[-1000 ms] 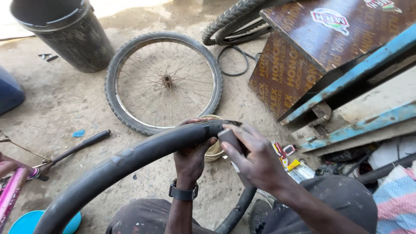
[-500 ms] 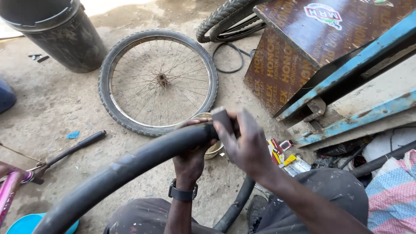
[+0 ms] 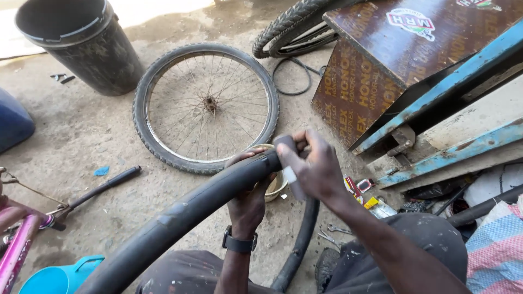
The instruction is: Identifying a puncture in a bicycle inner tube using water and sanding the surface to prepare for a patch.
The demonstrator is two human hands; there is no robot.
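**Both hands on the inner tube**

My left hand (image 3: 248, 204) is wrapped around the black inner tube (image 3: 180, 215) from underneath, its grip closed on the rubber, fingers curling over the top edge. The tube arcs from the lower left up to my hands, then bends down between my knees. My right hand (image 3: 316, 171) is at the top of that bend, its grip closed around a small dark piece (image 3: 287, 147) pressed against the tube; something pale shows just under my thumb, too small for me to tell what it is. A black watch (image 3: 238, 243) sits on my left wrist.

Beneath my hands, on the concrete floor (image 3: 81, 141), a small round tin (image 3: 275, 185) peeks out, partly hidden by the tube. Just beyond lies a spoked bicycle wheel (image 3: 206, 106) with its tyre on, flat on the floor. A black bucket (image 3: 81, 46) stands at the upper left, well apart. A brown wooden box (image 3: 381, 65) with blue-painted rails is to my right, and a second tyre (image 3: 294, 24) leans behind it. A pump handle (image 3: 103, 185) lies at my left, near a pink bicycle frame (image 3: 16, 250) and a blue plastic scoop (image 3: 60, 277).
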